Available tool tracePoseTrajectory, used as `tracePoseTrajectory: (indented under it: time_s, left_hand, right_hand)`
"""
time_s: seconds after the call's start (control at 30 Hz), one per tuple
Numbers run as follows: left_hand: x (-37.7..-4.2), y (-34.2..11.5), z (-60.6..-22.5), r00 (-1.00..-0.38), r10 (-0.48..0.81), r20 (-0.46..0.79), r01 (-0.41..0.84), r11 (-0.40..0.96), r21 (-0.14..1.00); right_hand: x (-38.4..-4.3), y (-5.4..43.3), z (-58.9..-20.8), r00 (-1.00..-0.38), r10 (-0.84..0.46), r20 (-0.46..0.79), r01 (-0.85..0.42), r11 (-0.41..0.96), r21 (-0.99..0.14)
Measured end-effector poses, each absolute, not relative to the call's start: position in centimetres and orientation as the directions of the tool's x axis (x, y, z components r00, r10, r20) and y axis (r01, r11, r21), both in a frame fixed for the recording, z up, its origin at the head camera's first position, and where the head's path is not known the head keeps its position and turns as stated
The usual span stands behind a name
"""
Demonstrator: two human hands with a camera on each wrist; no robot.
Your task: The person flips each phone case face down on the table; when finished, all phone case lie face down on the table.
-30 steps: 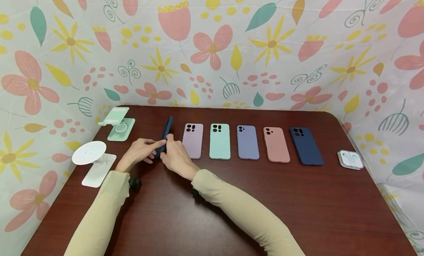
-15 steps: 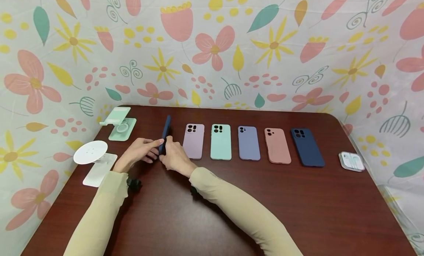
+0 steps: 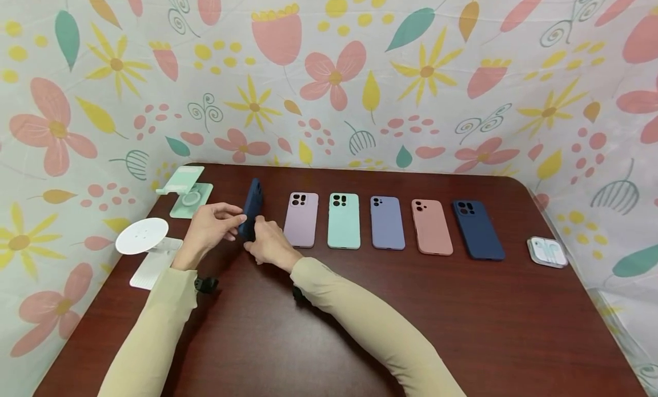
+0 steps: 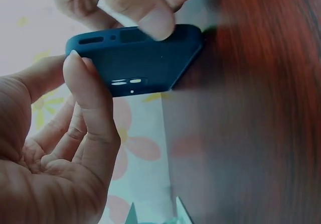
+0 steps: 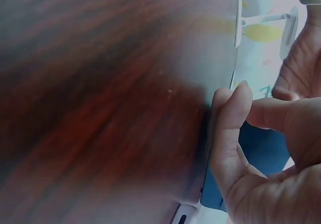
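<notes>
A navy blue phone case (image 3: 252, 205) stands up on its long edge, tilted, left of the row of cases. My left hand (image 3: 208, 230) pinches its near left end between thumb and fingers. On the other side, my right hand (image 3: 272, 241) grips its lower edge. In the left wrist view the hollow inside of the case (image 4: 143, 58) shows, with small cutouts along its end and camera holes farther in. The right wrist view has the case (image 5: 263, 148) partly hidden behind the curled fingers of my right hand (image 5: 271, 169).
Lilac (image 3: 301, 220), mint (image 3: 344, 223), periwinkle (image 3: 388, 225), pink (image 3: 432, 228) and navy (image 3: 480, 231) phone cases lie in a row. At left stand a mint folding stand (image 3: 180, 180) and a white stand (image 3: 141, 237). A small clear box with white earphones (image 3: 547, 251) lies far right.
The navy case has swung leftward and turned, so its broad side shows more. My left hand has shifted slightly up and left, and its fingers now pinch the case near its end.
</notes>
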State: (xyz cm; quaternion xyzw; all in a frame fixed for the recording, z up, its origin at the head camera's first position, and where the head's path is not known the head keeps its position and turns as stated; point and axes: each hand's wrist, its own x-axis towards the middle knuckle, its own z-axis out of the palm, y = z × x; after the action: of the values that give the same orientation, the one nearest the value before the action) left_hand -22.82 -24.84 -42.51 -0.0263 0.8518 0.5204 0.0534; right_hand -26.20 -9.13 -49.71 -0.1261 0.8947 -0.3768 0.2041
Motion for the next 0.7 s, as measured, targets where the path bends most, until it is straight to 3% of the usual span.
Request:
tracePoseTrajectory:
  time_s: [0.33,0.7]
  left_hand:
    - [-22.3,-26.2,-42.4,-0.995,-0.032,-0.089,-0.093,0.514,0.853]
    - [-22.6,-26.9,-43.4,-0.99,-0.027,-0.141,-0.134,0.531,0.837]
  right_hand:
    - [-26.6,-9.4,-50.1,-0.878,-0.387,-0.282,-0.105,0.73,-0.676]
    - [-26.2,-8.9,-49.7,-0.885,-0.371,-0.282,-0.103,0.746,-0.658]
